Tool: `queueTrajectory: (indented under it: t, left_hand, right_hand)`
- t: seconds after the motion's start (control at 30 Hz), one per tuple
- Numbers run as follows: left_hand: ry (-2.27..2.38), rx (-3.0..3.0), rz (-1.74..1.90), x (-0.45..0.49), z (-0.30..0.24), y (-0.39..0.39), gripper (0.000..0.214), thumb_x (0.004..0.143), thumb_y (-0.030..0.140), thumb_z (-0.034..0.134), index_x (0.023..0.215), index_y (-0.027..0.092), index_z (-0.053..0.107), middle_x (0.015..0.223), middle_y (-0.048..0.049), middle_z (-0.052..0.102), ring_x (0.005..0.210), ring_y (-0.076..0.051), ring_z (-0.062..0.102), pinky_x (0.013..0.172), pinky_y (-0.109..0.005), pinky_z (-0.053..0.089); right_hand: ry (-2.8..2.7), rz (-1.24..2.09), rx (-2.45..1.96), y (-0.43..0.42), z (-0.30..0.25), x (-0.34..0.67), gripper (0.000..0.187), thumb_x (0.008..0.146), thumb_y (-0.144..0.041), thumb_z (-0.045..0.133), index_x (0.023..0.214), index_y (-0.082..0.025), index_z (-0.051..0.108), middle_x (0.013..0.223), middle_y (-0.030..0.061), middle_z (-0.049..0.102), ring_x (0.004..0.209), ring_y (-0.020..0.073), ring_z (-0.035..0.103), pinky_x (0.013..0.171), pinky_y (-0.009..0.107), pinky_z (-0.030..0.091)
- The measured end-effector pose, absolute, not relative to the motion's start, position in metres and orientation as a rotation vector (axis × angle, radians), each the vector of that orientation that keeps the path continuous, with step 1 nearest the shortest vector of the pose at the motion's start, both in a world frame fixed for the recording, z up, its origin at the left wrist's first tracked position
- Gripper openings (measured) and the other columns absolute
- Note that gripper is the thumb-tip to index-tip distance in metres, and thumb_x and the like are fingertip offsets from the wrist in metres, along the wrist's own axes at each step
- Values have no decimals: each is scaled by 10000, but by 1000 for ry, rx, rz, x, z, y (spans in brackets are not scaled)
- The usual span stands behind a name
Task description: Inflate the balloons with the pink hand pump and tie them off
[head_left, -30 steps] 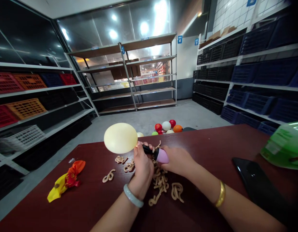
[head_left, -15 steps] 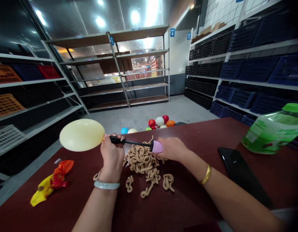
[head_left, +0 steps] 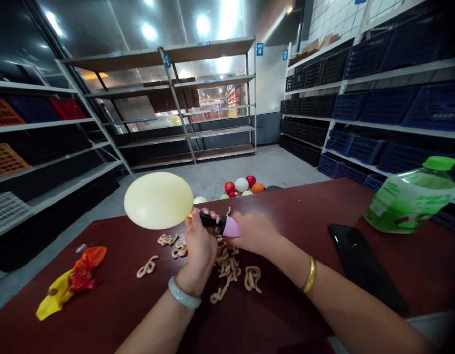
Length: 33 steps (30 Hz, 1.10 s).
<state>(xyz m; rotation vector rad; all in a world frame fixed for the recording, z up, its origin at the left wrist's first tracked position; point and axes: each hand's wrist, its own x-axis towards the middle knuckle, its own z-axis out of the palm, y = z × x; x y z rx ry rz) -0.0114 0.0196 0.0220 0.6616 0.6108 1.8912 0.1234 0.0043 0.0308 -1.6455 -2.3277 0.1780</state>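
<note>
A pale yellow balloon [head_left: 158, 200], swollen and oval, extends left from my left hand [head_left: 201, 241]. My left fingers are closed around its neck and the black end of a balloon pump [head_left: 232, 227]. My right hand [head_left: 257, 233] grips the pump's purple end, close beside the left; its fingertips are partly hidden. The pump's rod does not show between the hands. Under and behind them lies a heap of tan twisted long balloons or cords [head_left: 227, 263], partly covered by my left hand. Several loose tan pieces [head_left: 148, 266] lie left of my wrist.
On the dark red table [head_left: 294, 314], limp yellow and orange balloons [head_left: 71, 282] lie left. A black phone [head_left: 365, 265] and a green-capped bottle [head_left: 412, 196] are at right. Coloured balloons [head_left: 242, 185] rest beyond the far edge. Shelves [head_left: 213, 135] with crates [head_left: 382, 108] surround the floor.
My left hand has moved right, pushing the pump together so its rod is out of sight. The balloon has shifted right and looks fuller. Loose tan pieces at left are uncovered.
</note>
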Motion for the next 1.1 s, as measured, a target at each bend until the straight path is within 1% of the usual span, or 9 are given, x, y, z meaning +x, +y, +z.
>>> queueTrajectory:
  t: [0.13,0.23,0.33,0.47,0.6,0.73,0.97,1.1]
  left_hand:
    - [602,729,1918,-28,34,25,207,827,274,664,787,191,479,706,21,528,591,-116,541,594,-270,472]
    - [587,706,1994,-58,42,36,184,817,234,661,807,193,483,707,20,523,604,-128,549,581,-273,457]
    - [625,636,2081,-94,46,49,142,827,217,627,821,194,486,696,21,526,590,-134,545,570,-284,453]
    - [648,553,2121,-117,46,58,133,822,221,610,812,192,480,666,30,514,563,-124,529,552,-270,436]
    - [603,541,2086,-98,39,54,195,791,233,652,791,194,461,660,35,503,558,-111,516,546,-253,420]
    - [568,570,2003,-59,26,43,277,771,281,719,796,201,455,704,26,524,586,-112,523,549,-251,428]
    - [606,552,1898,-12,12,21,288,810,355,709,836,207,463,756,23,543,611,-108,535,609,-268,475]
    - [597,604,1904,-19,20,23,260,831,346,683,817,202,466,721,26,526,586,-105,523,576,-254,458]
  right_hand:
    - [-2300,209,-1646,6,30,122,505,815,-602,547,1151,-227,577,933,83,725,843,284,693,670,326,435]
    - [-2330,197,-1661,11,31,125,536,788,-615,584,1170,-240,576,964,85,725,882,294,687,678,336,432]
    - [-2371,173,-1645,15,32,130,512,781,-620,600,1136,-251,594,980,81,727,888,295,689,670,335,424]
    - [-2370,114,-1620,20,26,137,448,778,-599,603,1057,-249,609,922,63,732,847,293,694,623,323,400]
    - [-2367,50,-1612,21,18,138,367,776,-534,613,986,-234,603,874,62,731,801,288,696,595,316,372]
    - [-2363,63,-1586,16,14,131,348,782,-538,607,959,-238,599,847,55,729,763,285,695,578,314,354]
    - [-2315,149,-1616,9,16,119,367,794,-512,594,1036,-236,604,863,63,730,778,283,693,598,311,355]
    - [-2293,228,-1640,9,17,116,392,793,-535,595,1060,-249,612,901,64,733,809,288,691,616,318,362]
